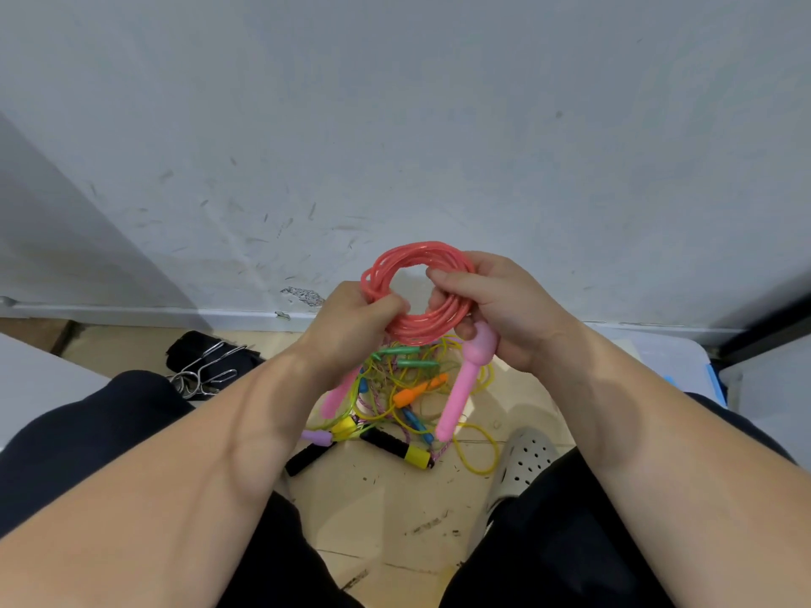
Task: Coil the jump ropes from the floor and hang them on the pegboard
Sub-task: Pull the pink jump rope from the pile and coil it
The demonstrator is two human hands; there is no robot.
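Note:
A pink-red jump rope [408,261] is wound into a tight ring and held up in front of the wall. My left hand [355,318] grips the ring's lower left side. My right hand [496,300] grips its right side, thumb across the loops. One pink handle [465,383] hangs down from under my right hand; the other pink handle [335,397] hangs below my left wrist. Beneath them, a tangle of other jump ropes [395,410] lies on the floor, with green, orange, blue, purple and black-and-yellow handles. No pegboard is in view.
A scuffed white wall [395,125] fills the upper frame, with a baseboard at the floor. Metal hooks [206,370] rest on a dark cloth at the left. My dark-trousered legs and a grey perforated clog [526,462] flank the pile. A pale box [671,353] sits at right.

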